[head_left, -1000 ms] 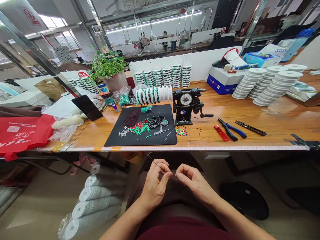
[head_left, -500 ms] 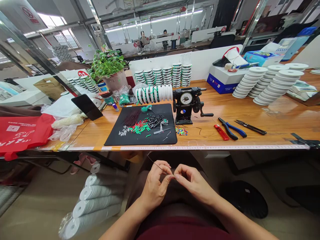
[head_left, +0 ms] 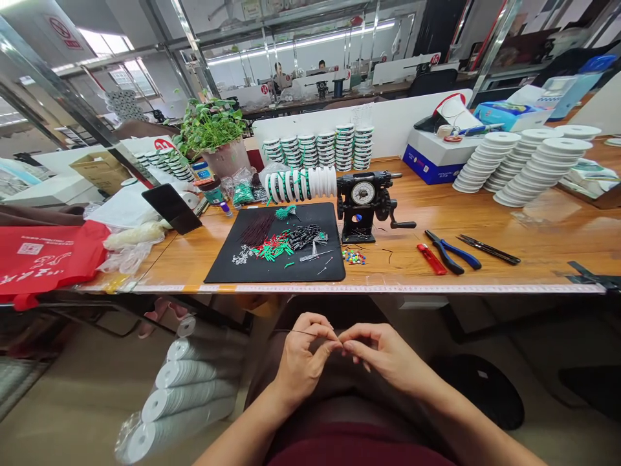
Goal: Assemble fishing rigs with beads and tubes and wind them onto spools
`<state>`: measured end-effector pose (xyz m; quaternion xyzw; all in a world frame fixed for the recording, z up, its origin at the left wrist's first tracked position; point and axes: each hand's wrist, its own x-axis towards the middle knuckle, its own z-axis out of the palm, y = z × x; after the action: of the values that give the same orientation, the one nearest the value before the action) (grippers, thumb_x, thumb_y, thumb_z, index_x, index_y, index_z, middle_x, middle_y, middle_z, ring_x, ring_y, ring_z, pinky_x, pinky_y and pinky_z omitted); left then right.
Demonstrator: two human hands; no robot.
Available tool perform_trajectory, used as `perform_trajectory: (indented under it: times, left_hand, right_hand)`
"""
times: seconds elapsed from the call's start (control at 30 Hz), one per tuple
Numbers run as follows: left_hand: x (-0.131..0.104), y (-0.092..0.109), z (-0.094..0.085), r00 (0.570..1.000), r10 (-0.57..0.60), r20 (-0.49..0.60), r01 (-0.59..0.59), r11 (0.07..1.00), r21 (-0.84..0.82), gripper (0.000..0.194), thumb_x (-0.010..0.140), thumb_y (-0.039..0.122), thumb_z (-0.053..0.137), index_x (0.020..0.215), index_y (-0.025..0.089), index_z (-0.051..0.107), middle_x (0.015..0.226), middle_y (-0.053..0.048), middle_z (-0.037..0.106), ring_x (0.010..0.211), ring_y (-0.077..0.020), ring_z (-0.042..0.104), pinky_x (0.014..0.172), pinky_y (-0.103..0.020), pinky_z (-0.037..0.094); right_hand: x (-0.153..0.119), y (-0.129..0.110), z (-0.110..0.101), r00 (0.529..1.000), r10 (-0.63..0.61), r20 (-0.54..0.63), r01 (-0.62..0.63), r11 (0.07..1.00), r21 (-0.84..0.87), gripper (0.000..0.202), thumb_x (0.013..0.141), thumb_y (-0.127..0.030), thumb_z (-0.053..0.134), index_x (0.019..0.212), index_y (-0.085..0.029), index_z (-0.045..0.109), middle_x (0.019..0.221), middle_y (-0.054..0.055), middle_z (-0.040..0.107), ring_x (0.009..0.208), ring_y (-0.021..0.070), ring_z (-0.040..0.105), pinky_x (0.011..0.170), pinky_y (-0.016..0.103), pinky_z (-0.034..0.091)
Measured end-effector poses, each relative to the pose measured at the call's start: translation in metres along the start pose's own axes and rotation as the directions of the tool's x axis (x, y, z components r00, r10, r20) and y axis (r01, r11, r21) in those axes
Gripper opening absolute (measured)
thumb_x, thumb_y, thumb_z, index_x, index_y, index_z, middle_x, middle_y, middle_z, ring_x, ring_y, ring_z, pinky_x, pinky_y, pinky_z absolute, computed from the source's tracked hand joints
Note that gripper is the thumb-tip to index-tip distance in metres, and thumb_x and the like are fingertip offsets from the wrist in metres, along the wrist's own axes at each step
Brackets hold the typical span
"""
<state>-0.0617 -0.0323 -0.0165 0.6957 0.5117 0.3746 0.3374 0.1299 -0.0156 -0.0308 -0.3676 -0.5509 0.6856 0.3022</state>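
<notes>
Above my lap, below the table's front edge, my two hands meet at the fingertips. My left hand (head_left: 301, 362) is closed in a pinch on a thin dark line (head_left: 290, 331), whose free end sticks out to the left past the knuckles. My right hand (head_left: 385, 353) is pinched too, its thumb and forefinger touching the left fingertips; whatever lies between them is too small to make out. Beyond the hands, a black mat (head_left: 228, 268) carries red and green slim pieces (head_left: 277, 248), black cylindrical pieces (head_left: 306, 236) and dark thin strands (head_left: 257, 230).
Behind the mat stands a black hand-cranked winder (head_left: 359, 204) with white spools (head_left: 320, 182). Coloured beads (head_left: 354, 257), a red cutter (head_left: 431, 259), blue-handled pliers (head_left: 453, 254) and tweezers (head_left: 489, 249) lie rightward. White spool stacks (head_left: 521, 171) stand farther right. A measuring tape (head_left: 417, 288) runs along the table edge.
The dark line has swung from slanting up and left to lying nearly level. Both hands stay pinched together, shifted slightly right; my right fingers have curled differently. The whole view has shifted a little.
</notes>
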Motion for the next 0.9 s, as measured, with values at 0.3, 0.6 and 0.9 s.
perform_trajectory:
  times: [0.3, 0.6, 0.9]
  left_hand:
    - [-0.002, 0.001, 0.006, 0.986, -0.162, 0.031, 0.165, 0.967, -0.196, 0.014, 0.074, 0.033, 0.078, 0.078, 0.020, 0.076, 0.094, -0.006, 0.064, 0.089, -0.0153, 0.059, 0.079, -0.027, 0.046]
    - [-0.005, -0.001, 0.006, 0.975, -0.202, 0.094, 0.220, 0.937, -0.271, 0.016, 0.076, 0.028, 0.076, 0.071, 0.014, 0.070, 0.090, -0.005, 0.060, 0.084, -0.0119, 0.056, 0.075, -0.023, 0.044]
    - [-0.004, -0.007, 0.008, 0.960, -0.258, 0.110, 0.280, 0.896, -0.345, 0.021, 0.073, 0.031, 0.078, 0.071, 0.012, 0.069, 0.088, -0.004, 0.058, 0.080, -0.0107, 0.054, 0.068, -0.021, 0.041]
  right_hand:
    - [-0.003, 0.017, 0.006, 0.988, 0.153, -0.019, -0.145, 0.966, 0.213, 0.051, 0.074, -0.059, 0.075, 0.087, -0.009, 0.073, 0.078, 0.012, 0.065, 0.058, 0.0108, 0.051, 0.047, 0.019, 0.037]
    - [-0.003, 0.020, 0.007, 0.986, 0.159, 0.041, -0.164, 0.974, 0.157, 0.056, 0.078, -0.064, 0.069, 0.091, -0.009, 0.070, 0.084, 0.013, 0.064, 0.062, 0.0125, 0.053, 0.052, 0.022, 0.042]
    - [-0.008, 0.019, 0.004, 0.991, 0.130, 0.013, -0.129, 0.990, -0.058, 0.052, 0.085, -0.063, 0.059, 0.094, -0.012, 0.067, 0.085, 0.009, 0.065, 0.070, 0.0157, 0.051, 0.063, 0.026, 0.040]
